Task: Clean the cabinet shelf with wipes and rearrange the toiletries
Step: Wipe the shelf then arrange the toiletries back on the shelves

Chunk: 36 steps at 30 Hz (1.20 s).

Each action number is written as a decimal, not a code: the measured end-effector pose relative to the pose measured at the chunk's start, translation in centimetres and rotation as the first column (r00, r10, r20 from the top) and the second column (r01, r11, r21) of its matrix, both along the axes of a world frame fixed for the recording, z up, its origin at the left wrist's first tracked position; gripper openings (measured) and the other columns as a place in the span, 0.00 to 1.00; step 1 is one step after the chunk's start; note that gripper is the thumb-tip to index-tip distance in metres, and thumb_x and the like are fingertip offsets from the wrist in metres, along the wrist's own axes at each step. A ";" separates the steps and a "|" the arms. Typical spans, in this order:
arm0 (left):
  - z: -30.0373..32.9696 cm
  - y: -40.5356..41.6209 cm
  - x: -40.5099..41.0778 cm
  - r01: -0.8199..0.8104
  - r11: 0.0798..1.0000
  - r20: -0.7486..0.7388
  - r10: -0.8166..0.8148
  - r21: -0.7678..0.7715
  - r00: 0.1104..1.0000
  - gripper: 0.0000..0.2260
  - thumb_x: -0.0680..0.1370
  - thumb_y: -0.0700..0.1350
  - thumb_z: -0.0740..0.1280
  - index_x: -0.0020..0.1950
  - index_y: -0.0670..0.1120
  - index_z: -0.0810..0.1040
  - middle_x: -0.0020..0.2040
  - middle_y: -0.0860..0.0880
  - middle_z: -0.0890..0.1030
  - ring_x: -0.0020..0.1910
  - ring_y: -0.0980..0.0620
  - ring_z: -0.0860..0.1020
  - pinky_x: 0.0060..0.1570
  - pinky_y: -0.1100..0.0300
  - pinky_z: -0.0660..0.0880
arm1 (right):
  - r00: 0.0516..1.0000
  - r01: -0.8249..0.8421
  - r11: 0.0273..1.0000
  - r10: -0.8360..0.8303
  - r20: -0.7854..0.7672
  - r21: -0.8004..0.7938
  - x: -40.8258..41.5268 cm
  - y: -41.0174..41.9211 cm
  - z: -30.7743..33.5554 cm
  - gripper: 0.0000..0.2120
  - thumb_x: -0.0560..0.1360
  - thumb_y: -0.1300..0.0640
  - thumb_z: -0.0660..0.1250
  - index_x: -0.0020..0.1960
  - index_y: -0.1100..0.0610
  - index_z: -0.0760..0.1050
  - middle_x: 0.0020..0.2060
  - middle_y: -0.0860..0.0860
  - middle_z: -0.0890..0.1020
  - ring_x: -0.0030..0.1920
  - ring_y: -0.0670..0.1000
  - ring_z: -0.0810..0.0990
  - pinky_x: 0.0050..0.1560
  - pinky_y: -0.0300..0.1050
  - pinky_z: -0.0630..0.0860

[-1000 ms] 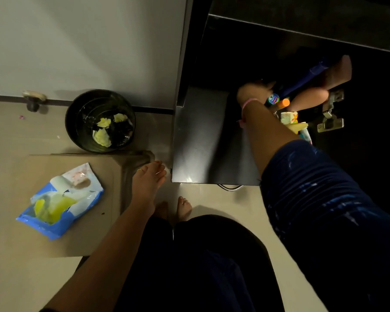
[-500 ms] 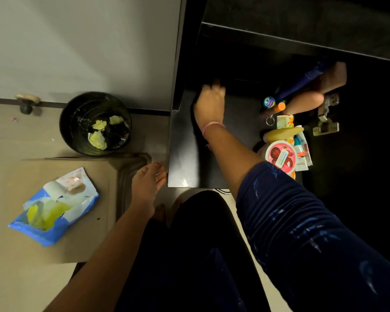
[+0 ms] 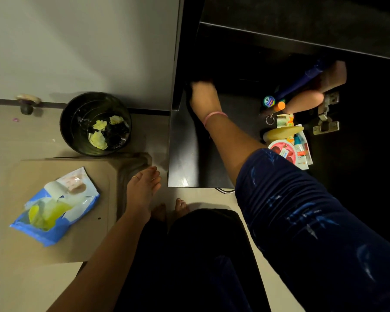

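Our right hand [image 3: 204, 97] reaches to the back left of the dark cabinet shelf [image 3: 189, 158], its fingers lost in shadow, so we cannot tell their grip. Our left hand [image 3: 142, 190] rests flat, fingers straight, on a low step. Toiletries [image 3: 286, 140] cluster at the shelf's right; the wipes pack [image 3: 54, 208] lies near the bin [image 3: 95, 122].

My toiletries [image 3: 286, 136] crowd the shelf's [image 3: 189, 154] right side. The bin [image 3: 95, 123] stands on the floor left of the cabinet, with the wipes pack [image 3: 54, 208] nearer me.
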State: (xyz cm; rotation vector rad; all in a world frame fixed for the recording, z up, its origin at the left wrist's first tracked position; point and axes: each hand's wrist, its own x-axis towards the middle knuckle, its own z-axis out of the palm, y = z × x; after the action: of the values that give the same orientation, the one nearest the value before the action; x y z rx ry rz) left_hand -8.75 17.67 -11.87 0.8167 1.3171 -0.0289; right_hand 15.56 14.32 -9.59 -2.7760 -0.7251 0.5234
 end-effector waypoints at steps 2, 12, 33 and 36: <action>0.4 -0.1 0.3 -0.004 1.000 0.010 0.004 -0.010 1.000 0.03 0.78 0.44 0.63 0.47 0.47 0.77 0.45 0.49 0.80 0.46 0.54 0.79 0.50 0.61 0.75 | 1.000 0.010 0.993 -0.013 0.021 0.121 -0.8 -0.5 -0.8 0.23 0.74 0.73 0.54 0.67 0.61 0.71 0.61 0.61 0.76 0.62 0.59 0.73 0.60 0.43 0.69; 0.9 -0.5 0.7 -0.050 0.998 0.054 0.053 -0.049 0.997 0.06 0.80 0.43 0.61 0.45 0.46 0.76 0.42 0.49 0.79 0.42 0.55 0.78 0.45 0.64 0.75 | 0.988 0.029 0.920 -0.086 0.129 0.392 -8.9 -3.5 -3.1 0.24 0.70 0.77 0.60 0.62 0.61 0.76 0.58 0.55 0.79 0.59 0.56 0.75 0.63 0.37 0.69; 1.3 -0.3 -2.8 -0.035 0.998 0.023 0.036 -0.052 0.999 0.08 0.80 0.43 0.60 0.56 0.43 0.75 0.47 0.48 0.79 0.45 0.55 0.78 0.55 0.58 0.73 | 0.937 0.332 0.693 -0.322 -0.138 0.640 -10.2 -9.3 2.2 0.12 0.74 0.69 0.63 0.53 0.60 0.81 0.51 0.56 0.82 0.53 0.50 0.80 0.60 0.38 0.73; 1.5 -0.5 -2.8 -0.029 0.998 0.027 0.030 -0.049 0.999 0.08 0.80 0.43 0.60 0.56 0.43 0.75 0.47 0.48 0.79 0.46 0.54 0.78 0.55 0.57 0.73 | 0.841 0.475 0.704 -0.539 -0.038 0.528 -4.5 -9.9 2.1 0.18 0.73 0.72 0.60 0.59 0.61 0.78 0.56 0.58 0.77 0.56 0.52 0.77 0.61 0.31 0.66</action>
State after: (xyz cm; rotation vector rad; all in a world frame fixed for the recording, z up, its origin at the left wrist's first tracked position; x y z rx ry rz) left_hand -11.55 17.17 -10.33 0.7535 1.2969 -0.0261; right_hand 11.03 4.45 -7.46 -2.3352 -0.0557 0.0270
